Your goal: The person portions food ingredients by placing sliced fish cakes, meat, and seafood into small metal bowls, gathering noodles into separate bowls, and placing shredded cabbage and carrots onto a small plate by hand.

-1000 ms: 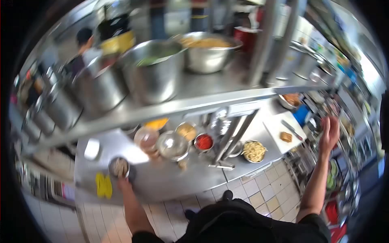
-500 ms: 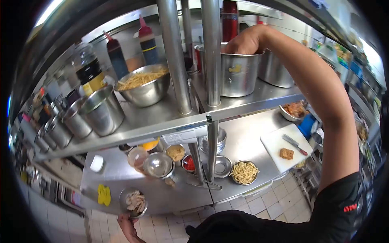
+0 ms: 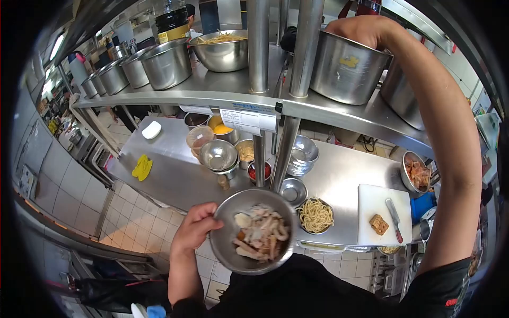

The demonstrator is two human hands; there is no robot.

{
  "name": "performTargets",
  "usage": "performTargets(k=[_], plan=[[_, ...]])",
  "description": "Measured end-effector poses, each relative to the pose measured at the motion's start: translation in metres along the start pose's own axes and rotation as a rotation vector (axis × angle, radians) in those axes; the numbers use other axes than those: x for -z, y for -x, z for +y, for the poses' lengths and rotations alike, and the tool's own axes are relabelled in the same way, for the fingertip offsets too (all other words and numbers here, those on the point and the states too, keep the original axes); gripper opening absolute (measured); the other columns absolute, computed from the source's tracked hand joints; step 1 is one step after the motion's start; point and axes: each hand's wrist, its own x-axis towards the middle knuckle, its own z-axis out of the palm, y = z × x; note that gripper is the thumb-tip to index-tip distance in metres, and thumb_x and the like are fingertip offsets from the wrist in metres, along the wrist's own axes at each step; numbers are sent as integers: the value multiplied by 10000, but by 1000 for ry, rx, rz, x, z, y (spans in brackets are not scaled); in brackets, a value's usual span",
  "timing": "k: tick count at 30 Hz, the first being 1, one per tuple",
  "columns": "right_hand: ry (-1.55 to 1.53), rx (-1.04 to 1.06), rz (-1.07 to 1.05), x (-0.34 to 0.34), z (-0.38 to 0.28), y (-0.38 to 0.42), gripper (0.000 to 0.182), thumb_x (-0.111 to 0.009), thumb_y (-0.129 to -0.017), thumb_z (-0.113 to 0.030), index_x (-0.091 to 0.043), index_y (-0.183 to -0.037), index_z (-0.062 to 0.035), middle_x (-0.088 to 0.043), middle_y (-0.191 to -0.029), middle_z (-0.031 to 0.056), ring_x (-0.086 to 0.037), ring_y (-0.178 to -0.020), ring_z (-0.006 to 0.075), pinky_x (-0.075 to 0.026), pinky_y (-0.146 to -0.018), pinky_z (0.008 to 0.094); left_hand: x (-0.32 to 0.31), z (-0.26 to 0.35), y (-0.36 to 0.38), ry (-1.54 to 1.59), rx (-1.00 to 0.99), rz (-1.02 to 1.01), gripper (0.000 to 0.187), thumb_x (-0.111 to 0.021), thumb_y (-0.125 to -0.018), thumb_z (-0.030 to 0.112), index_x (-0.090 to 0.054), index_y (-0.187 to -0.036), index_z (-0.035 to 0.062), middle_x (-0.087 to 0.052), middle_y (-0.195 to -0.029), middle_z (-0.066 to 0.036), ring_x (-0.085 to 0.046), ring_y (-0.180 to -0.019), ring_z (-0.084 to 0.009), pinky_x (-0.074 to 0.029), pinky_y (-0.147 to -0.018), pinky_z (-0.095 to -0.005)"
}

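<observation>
My left hand [image 3: 197, 227] grips the rim of a steel mixing bowl [image 3: 225, 249] at its left side, thumb on the edge. Pale strips of food, perhaps sliced meat, and a whitish round piece [image 3: 243, 220] lie in it. The bowl is held in front of my body, tilted toward the camera. Up on the shelf, my right hand [image 3: 360, 29] reaches over the rim of a tall steel pot [image 3: 347, 69]; its fingers are hidden inside. Close to the mixing bowl stand a small empty steel bowl [image 3: 293, 192] and a bowl of thick noodles [image 3: 316, 216].
A steel shelf [image 3: 222, 91] with upright posts [image 3: 259, 47] crosses above the counter. On the right, a white cutting board [image 3: 371, 196] carries a knife [image 3: 393, 212] and a brown block of food [image 3: 378, 224]. A yellow cloth [image 3: 142, 168] lies left.
My left hand has brought the mixing bowl from the counter's front left edge rightward, nearer my body. My right hand stays in the pot. The camera view has shifted.
</observation>
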Motion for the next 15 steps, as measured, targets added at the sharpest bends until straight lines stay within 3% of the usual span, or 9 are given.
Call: performTargets(k=[1,4,5,6,8,9,11,13,15], plan=[[-4,-6,4,-4,12,-3,443,-736,-745,-207,-626,-1109,21,-677,-1045,138,-610,-946,194,-487,-829,345,-6,8,-5,-6,3,-6,43,-584,-790,6,-585,-788,49,-535,-706,71,-450,-667,-2,-325,-588,-183],[-43,-184,298,-17,71,-10,264,-678,-830,-209,-627,-1037,-53,-625,-753,39,-563,-665,122,-480,-601,296,-27,35,-24,-74,-19,-217,102,-589,-814,24,-537,-739,71,-477,-679,88,-407,-633,-3,-305,-563,-186],[-34,-212,299,-13,75,0,264,-678,-830,-209,-627,-1037,-53,-625,-753,39,-563,-665,122,-480,-601,296,-31,42,-31,-73,-22,-246,102,-589,-814,24,-537,-739,71,-477,-679,88,-407,-633,-3,-305,-563,-186],[-197,-297,365,-7,60,8,234,-651,-861,-278,-594,-949,-70,-563,-698,18,-518,-614,94,-437,-545,276,-35,49,-37,-105,7,-283,93,-589,-817,25,-542,-750,68,-478,-684,88,-408,-637,-2,-307,-564,-187],[-525,-457,512,8,16,25,352,-596,-922,-416,-529,-774,-103,-439,-588,-24,-426,-513,37,-349,-433,237,-45,64,-48,-141,32,-345,83,-589,-820,27,-546,-762,66,-479,-689,87,-409,-642,-2,-308,-566,-188],[-627,-525,450,21,-18,42,222,-566,-956,-271,-514,-828,-97,-467,-632,-34,-392,-483,38,-324,-402,190,-51,71,-52,-130,19,-389,74,-589,-825,35,-547,-770,63,-481,-695,87,-409,-646,-2,-310,-566,-190],[-654,-599,623,18,-61,58,293,-514,-974,-354,-550,-832,-102,-458,-610,-39,-379,-451,48,-319,-395,193,-58,81,-63,-114,17,-455,67,-589,-829,44,-549,-778,61,-482,-702,87,-409,-650,-2,-312,-567,-192],[-695,-557,580,1,-107,74,278,-515,-976,-331,-561,-821,-105,-447,-587,-40,-365,-432,42,-312,-387,196,-66,85,-75,-150,-18,-575,59,-590,-835,57,-552,-791,50,-485,-714,87,-407,-655,-2,-314,-571,-191],[-698,-596,397,-37,-118,77,416,-667,-845,-357,-660,-1047,7,-692,-976,133,-636,-864,250,-505,-790,389,-78,89,-89,-167,25,-625,89,-592,-830,68,-537,-763,50,-467,-699,90,-395,-651,-1,-306,-561,-194]])
